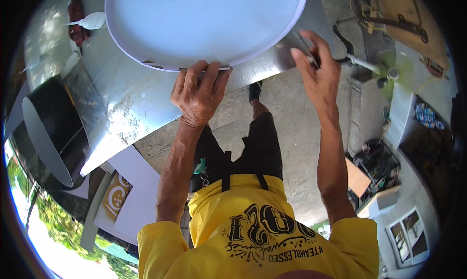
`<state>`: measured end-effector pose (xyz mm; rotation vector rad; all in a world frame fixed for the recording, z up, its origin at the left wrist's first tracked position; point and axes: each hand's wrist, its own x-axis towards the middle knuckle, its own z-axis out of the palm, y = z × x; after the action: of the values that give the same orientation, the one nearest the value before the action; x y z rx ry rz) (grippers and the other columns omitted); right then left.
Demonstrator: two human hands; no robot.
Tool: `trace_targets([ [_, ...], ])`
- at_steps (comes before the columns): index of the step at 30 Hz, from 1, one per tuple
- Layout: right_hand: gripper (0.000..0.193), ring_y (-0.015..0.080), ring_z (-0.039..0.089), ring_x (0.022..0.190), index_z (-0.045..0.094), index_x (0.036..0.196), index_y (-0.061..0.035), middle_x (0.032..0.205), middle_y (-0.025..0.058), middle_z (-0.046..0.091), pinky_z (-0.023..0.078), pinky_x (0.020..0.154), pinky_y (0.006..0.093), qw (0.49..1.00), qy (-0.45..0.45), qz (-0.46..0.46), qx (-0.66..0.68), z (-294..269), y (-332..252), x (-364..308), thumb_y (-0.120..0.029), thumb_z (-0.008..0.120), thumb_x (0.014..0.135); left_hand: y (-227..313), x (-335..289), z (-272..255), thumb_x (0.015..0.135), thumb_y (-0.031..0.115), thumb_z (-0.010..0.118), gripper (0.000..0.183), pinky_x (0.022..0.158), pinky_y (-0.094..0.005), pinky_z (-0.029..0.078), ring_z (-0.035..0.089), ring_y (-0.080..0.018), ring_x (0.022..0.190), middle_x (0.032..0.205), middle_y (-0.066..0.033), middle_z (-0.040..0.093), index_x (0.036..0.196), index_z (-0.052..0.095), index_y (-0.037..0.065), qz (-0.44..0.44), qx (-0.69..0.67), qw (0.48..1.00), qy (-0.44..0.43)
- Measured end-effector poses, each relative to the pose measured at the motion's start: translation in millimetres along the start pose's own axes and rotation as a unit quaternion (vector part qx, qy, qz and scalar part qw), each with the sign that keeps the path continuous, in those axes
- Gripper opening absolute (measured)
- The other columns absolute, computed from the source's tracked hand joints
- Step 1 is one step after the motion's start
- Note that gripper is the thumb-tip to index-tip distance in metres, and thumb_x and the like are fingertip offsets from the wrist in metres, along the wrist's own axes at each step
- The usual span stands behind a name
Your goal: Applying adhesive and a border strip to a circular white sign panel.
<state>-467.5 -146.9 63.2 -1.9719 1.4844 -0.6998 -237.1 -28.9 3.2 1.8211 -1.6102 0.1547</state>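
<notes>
A large white round panel [204, 26] with a raised pale rim lies on a shiny metal-topped table [116, 84]. At the near side of the rim, my left hand [195, 91] is closed over the edge, fingertips on a short strip there. Dark marks or gaps show along the rim just left of those fingers. My right hand [321, 72] is raised off the panel to its right, thumb and forefinger apart. Its other fingers curl round a small dark, shiny thing [314, 61] whose kind I cannot make out.
A white spoon-like scraper [92, 21] and a dark red object [76, 21] lie at the far left of the table. A black curved sheet [58, 128] stands by its left edge. A green-bladed fan [391, 74] is at right; a black crate of items [377, 159] sits lower right.
</notes>
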Motion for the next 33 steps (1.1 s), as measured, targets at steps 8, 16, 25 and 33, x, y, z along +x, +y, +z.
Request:
trace_targets([
  [8, 0.033, 0.0221, 0.061, 0.058, 0.071, 0.095, -0.0038, 0.069, 0.0093, 0.066, 0.046, 0.056, 0.0368, 0.969, -0.138, -0.203, 0.033, 30.2, 32.2, 53.9, -0.036, 0.073, 0.098, 2.1, -0.7, -0.5, 0.072, 0.025, 0.094, 0.031, 0.060, -0.0328, 0.054, 0.065, -0.0198, 0.075, 0.098, 0.0012, 0.065, 0.094, 0.075, 0.015, 0.037, 0.095, 0.995, 0.023],
  [16, 0.031, 0.0193, 0.060, 0.052, 0.072, 0.092, -0.0055, 0.064, 0.0081, 0.065, 0.046, 0.051, 0.0351, 0.959, -0.148, -0.237, 0.036, 33.1, 40.6, 61.1, -0.035, 0.073, 0.098, 1.1, -5.5, 6.3, 0.080, 0.028, 0.090, 0.027, 0.061, -0.0303, 0.055, 0.066, -0.0186, 0.077, 0.097, 0.0009, 0.065, 0.096, 0.073, 0.015, 0.050, 0.135, 0.989, 0.031],
  [25, 0.034, 0.0171, 0.058, 0.050, 0.071, 0.091, -0.0054, 0.062, 0.0064, 0.064, 0.045, 0.051, 0.0326, 0.959, -0.170, -0.226, 0.025, 28.7, 37.0, 63.9, -0.038, 0.072, 0.099, 5.8, -4.2, 6.4, 0.080, 0.024, 0.088, 0.023, 0.063, -0.0334, 0.056, 0.067, -0.0216, 0.078, 0.095, -0.0006, 0.068, 0.096, 0.073, 0.016, 0.024, 0.108, 0.993, 0.035],
  [33, 0.035, 0.0182, 0.058, 0.053, 0.073, 0.096, -0.0034, 0.063, 0.0092, 0.063, 0.046, 0.053, 0.0360, 0.962, -0.203, -0.184, 0.001, 18.4, 25.5, 64.8, -0.038, 0.072, 0.099, 8.1, 0.6, -1.8, 0.077, 0.024, 0.088, 0.022, 0.066, -0.0354, 0.051, 0.064, -0.0201, 0.078, 0.100, 0.0013, 0.067, 0.095, 0.076, 0.017, 0.004, 0.089, 0.995, 0.043],
])
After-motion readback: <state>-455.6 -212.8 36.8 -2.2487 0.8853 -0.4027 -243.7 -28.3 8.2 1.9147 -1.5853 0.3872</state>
